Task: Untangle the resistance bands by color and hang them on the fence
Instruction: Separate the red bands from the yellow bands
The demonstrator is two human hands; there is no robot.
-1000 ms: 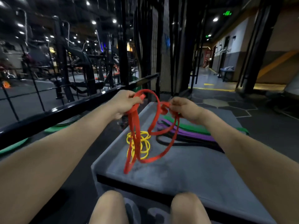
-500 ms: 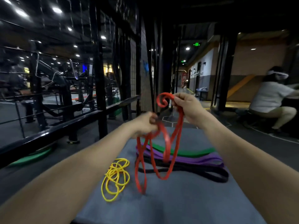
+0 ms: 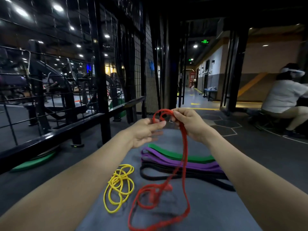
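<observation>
Since the frame half a second back, red band (image 3: 184, 148) has dropped: its lower loops, then hanging clear above the mat, now lie in a loose blurred heap on the grey mat (image 3: 216, 205), and the left hand (image 3: 146, 130) has shifted up toward the right.

Right hand (image 3: 188, 121): fingers curled round the top curl of the red band, gripping it. Left hand: thumb and forefinger pinch the other end of that same small curl; remaining fingers loosely extended, palm turned up.

Red band long axis: near vertical, running from the hands down toward the camera, upper end raised, lower end on the mat, in front of the flat bands.

Yellow band (image 3: 119, 187): thin, coiled in a tangle on the mat, just left of the red heap, apart from it.

Green band (image 3: 196, 158), purple band (image 3: 200, 165), black band (image 3: 208, 177): lying flat side by side on the mat, long axes running left to right, slightly angled down to the right.

Black fence (image 3: 55, 135) stands along the left. A seated person (image 3: 283, 97) is at far right.
</observation>
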